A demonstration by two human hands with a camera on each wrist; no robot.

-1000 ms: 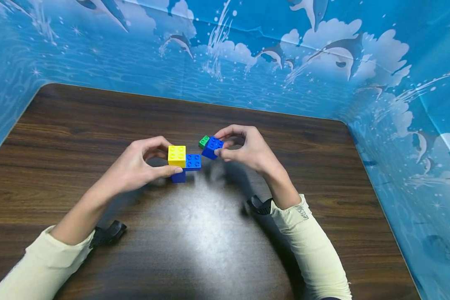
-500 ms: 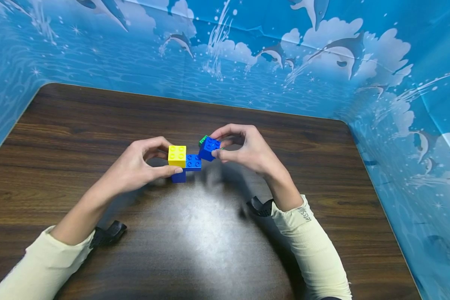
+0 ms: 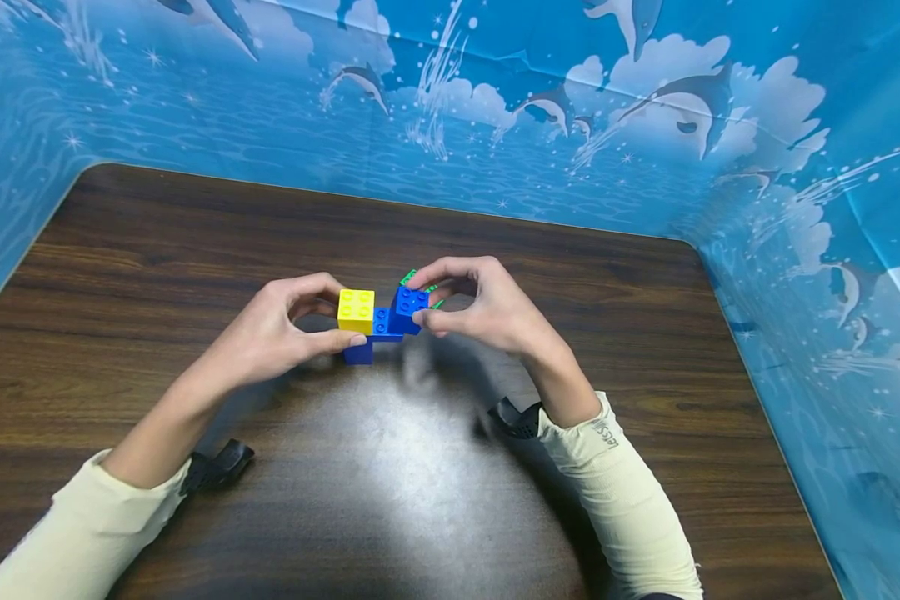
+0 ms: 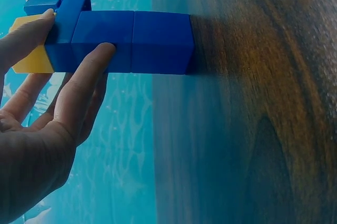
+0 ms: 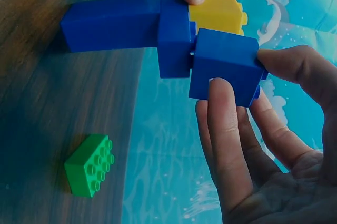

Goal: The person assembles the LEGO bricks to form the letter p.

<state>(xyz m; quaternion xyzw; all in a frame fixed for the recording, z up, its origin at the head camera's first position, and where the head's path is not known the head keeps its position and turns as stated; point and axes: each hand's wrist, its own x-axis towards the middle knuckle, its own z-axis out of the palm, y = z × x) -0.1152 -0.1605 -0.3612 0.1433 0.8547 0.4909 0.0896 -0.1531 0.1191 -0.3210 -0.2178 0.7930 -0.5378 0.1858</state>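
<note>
My left hand (image 3: 273, 333) grips a tower of toy building bricks, thumb in front and fingers behind. Its column of blue bricks (image 4: 160, 45) stands on the table, a longer blue brick (image 3: 381, 322) lies across the top, and a yellow brick (image 3: 356, 312) is fixed on that one's left half. My right hand (image 3: 491, 312) pinches a separate blue brick (image 5: 224, 66) between thumb and fingers. That brick sits over the longer brick's right half, slightly tilted, with a narrow gap visible in the right wrist view.
A green brick (image 5: 88, 166) lies on the wood-grain table (image 3: 195, 242) behind the right hand, partly hidden in the head view. A blue dolphin-print sheet (image 3: 450, 108) rises around the table's back and sides. Each wrist wears a black camera mount (image 3: 517, 418).
My right hand has moved left and slightly nearer, bringing its blue brick from beside the tower onto the longer brick's right half. The left hand and tower have stayed in place.
</note>
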